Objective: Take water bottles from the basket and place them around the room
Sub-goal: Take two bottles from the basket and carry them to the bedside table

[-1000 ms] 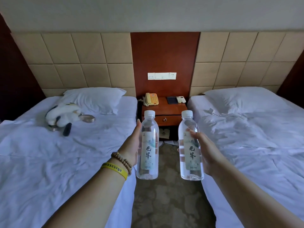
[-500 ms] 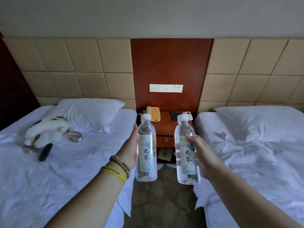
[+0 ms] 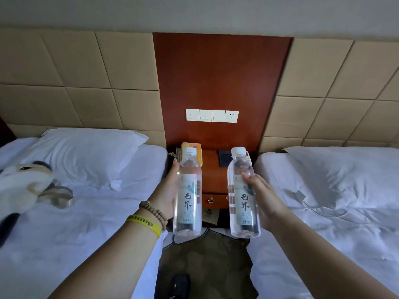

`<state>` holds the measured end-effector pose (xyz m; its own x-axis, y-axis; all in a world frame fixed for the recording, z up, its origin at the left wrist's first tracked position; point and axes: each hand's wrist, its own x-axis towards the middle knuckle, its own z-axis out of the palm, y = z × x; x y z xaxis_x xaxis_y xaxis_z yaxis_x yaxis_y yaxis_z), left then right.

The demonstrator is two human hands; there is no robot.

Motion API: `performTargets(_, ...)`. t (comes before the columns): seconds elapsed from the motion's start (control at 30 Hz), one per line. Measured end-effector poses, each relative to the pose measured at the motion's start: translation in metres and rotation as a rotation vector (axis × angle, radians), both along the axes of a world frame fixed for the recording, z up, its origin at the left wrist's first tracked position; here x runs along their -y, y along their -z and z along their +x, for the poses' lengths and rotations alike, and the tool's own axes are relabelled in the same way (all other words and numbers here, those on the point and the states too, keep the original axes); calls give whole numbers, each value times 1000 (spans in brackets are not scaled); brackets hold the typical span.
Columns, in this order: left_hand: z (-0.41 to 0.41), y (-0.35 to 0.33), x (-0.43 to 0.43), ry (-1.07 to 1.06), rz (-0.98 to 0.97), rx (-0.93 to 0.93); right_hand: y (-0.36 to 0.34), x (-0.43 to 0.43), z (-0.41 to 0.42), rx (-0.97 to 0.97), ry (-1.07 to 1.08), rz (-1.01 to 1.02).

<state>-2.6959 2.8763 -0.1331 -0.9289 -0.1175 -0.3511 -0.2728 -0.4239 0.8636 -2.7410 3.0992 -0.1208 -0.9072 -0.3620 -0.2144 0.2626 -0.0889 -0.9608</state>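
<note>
A: Hands?

B: Left hand (image 3: 166, 190) wrapped round the left bottle (image 3: 187, 190), thumb up its side. Right hand (image 3: 266, 199) grips the right bottle (image 3: 243, 190) mid-label, fingertip showing high on the clear part. Both bottles capped, full, held in the air over the gap between the beds. The right one leans a little. Basket not in view.

A: Likely landing spot?

B: My guess is the nightstand (image 3: 212, 167), straight ahead between the left bed (image 3: 90, 212) and right bed (image 3: 323, 223).

A: Trouble there?

B: Room on top. Telephone (image 3: 199, 155) fills the back left corner; a dark flat thing (image 3: 224, 158) lies toward the back right. Bare wood is mostly the middle and front edge. Set too near that front edge, a tall narrow bottle could topple off.

A: Other causes?

B: No free hand. If one bottle wobbles on landing, nothing is spare to steady it. Reaching past the telephone could nudge the handset. Clear plastic looks slick, so a loose grip may slide.

A: Underfoot?

B: Cords (image 3: 172, 240) trail on the carpet at the nightstand's foot. A step closer could snag one.

A: Beds as a fallback?

B: Soft sheets. An upright bottle would probably tip over.
</note>
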Motion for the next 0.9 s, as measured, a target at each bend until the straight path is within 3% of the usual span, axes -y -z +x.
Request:
performTargets(0.33,-185,4,72,71,-89,71,16,86,-153,56,96,-50)
performTargets(0.5,-256,13,88,89,-226,83,23,119,-215,108,97,-49)
performTargets(0.9,-352,47,85,85,45,97,47,109,-327,109,-25,-31)
